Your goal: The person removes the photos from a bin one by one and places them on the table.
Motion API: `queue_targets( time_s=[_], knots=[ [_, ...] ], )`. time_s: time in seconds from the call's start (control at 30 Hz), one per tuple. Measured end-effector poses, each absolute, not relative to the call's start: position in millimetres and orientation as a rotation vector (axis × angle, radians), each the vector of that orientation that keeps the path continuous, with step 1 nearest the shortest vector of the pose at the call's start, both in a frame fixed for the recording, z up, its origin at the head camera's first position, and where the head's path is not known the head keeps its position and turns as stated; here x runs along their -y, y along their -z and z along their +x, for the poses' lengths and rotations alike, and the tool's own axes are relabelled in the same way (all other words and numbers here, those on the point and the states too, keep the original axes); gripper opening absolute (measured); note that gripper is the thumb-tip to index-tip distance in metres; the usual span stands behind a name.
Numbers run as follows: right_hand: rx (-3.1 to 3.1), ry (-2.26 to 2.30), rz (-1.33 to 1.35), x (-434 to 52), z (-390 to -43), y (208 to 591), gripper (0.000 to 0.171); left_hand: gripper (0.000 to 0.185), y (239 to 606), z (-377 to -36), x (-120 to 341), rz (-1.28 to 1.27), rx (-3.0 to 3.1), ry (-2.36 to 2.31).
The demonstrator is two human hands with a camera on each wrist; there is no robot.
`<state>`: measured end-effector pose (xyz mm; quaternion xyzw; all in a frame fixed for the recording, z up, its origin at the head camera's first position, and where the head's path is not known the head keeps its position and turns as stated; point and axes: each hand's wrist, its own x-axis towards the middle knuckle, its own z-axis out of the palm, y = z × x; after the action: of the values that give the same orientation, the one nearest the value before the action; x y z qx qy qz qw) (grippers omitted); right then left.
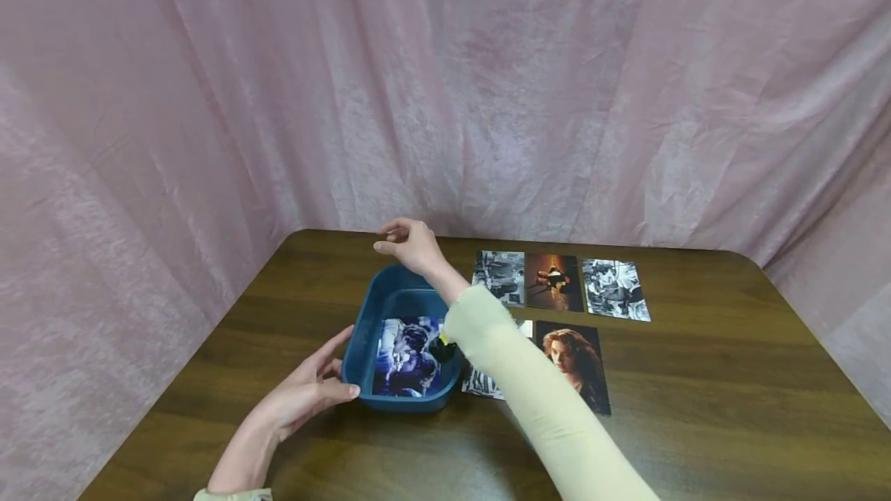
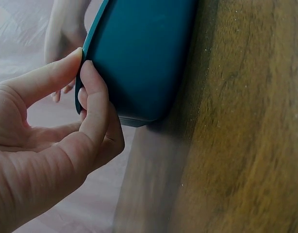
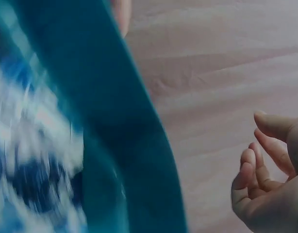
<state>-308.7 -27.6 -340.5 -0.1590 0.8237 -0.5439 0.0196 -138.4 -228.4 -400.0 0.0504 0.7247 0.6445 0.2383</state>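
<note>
A blue plastic bin (image 1: pixel 402 403) stands on the table, with a blue-toned photo card (image 1: pixel 407 358) lying inside it. At its near left side my left hand (image 1: pixel 299 397) pinches the rim between thumb and fingers; the left wrist view shows this grip on the bin (image 2: pixel 139 53) closely. My right hand (image 1: pixel 415 247) hovers over the bin's far edge, its fingers loosely bent and holding nothing. In the right wrist view, that hand (image 3: pixel 268 179) is apart from the bin wall (image 3: pixel 139 160). My right sleeve hides the bin's right side.
Right of the bin lie several photo cards: a black-and-white one (image 1: pixel 501 277), an orange-brown one (image 1: pixel 554 283), another black-and-white one (image 1: pixel 616 288) and a dark portrait (image 1: pixel 571 358). The sleeve partly covers a striped card (image 1: pixel 480 383). A pink curtain (image 1: pixel 445 99) hangs behind the wooden table (image 1: pixel 724 362).
</note>
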Motion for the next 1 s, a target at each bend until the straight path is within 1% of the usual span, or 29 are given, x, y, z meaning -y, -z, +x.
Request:
queue_targets(
  time_s=[0.17, 0.3, 0.4, 0.63, 0.7, 0.87, 0.93, 1.0],
  knots=[
    [-2.580, 1.810, -0.458, 39.5, -306.0, 360.2, 0.021, 0.093, 399.4, -139.5, 225.9, 0.157, -1.991, -1.757],
    [-2.666, 1.763, -0.434, 40.5, -303.2, 375.7, 0.014, 0.093, 399.5, -140.3, 223.9, 0.171, -1.979, -1.764],
    [-2.701, 1.641, -0.443, 39.3, -301.6, 383.6, 0.009, 0.093, 399.2, -140.6, 224.2, 0.162, -1.980, -1.763],
    [-2.663, 1.119, -0.543, 35.3, -295.7, 386.7, 0.011, 0.092, 398.7, -141.6, 225.5, 0.149, -1.987, -1.753],
    [-2.635, 0.910, -0.573, 34.0, -292.7, 386.4, 0.022, 0.092, 399.0, -141.6, 225.5, 0.151, -1.989, -1.750],
    [-2.570, 0.488, -0.618, 25.8, -286.2, 386.6, 0.066, 0.092, 398.8, -141.1, 226.4, 0.154, -1.997, -1.737],
    [-2.538, 0.381, -0.642, 21.3, -283.9, 386.3, 0.079, 0.092, 399.0, -140.8, 226.9, 0.163, -1.990, -1.741],
    [-2.516, 0.298, -0.675, 17.4, -282.2, 385.8, 0.089, 0.092, 399.4, -140.6, 227.5, 0.172, -1.978, -1.749]
  ],
)
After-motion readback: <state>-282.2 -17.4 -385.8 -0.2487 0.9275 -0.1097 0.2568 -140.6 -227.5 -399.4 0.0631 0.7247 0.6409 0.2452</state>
